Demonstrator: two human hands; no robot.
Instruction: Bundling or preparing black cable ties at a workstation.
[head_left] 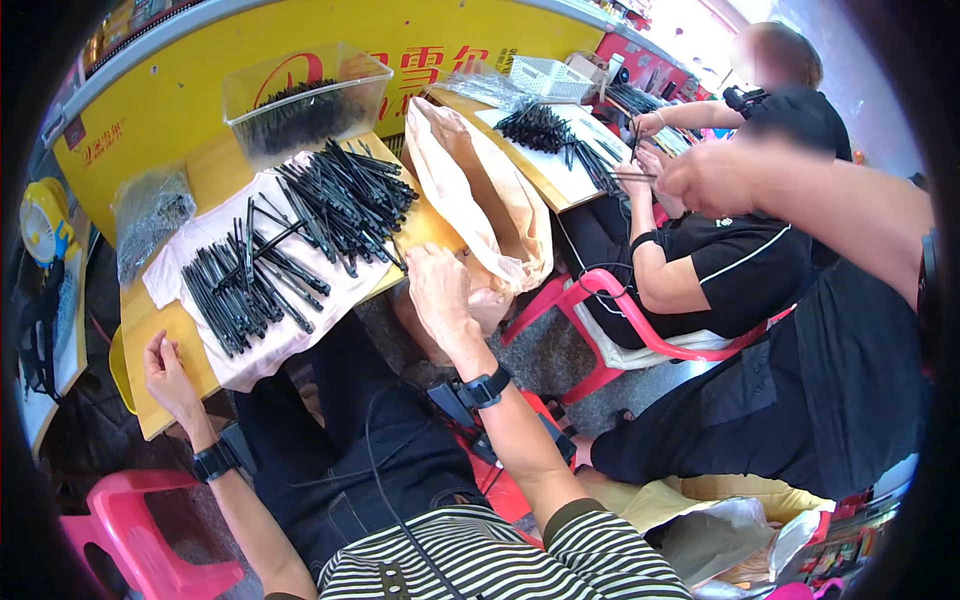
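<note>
Slim black sticks, possibly pens, lie in two heaps on a pale pink cloth over the wooden table. The nearer heap (235, 295) is lined up in a rough row, with a few sticks lying crosswise on it; the farther heap (350, 195) is denser. My right hand (440, 290) is at the table's right edge, its fingers pinched on the end of a slim black stick (397, 254) beside the farther heap. Nothing shows in my left hand (172, 378), which rests near the table's front left corner with loosely bent fingers, apart from the sticks.
Behind the heaps stands a clear plastic bin (307, 110) of dark pieces. A clear bag (150, 215) lies at the left. Right of the table gapes a cream cloth sack (480, 190). Two people in black work at the right, near a pink chair (640, 325). Another pink chair (150, 540) stands lower left.
</note>
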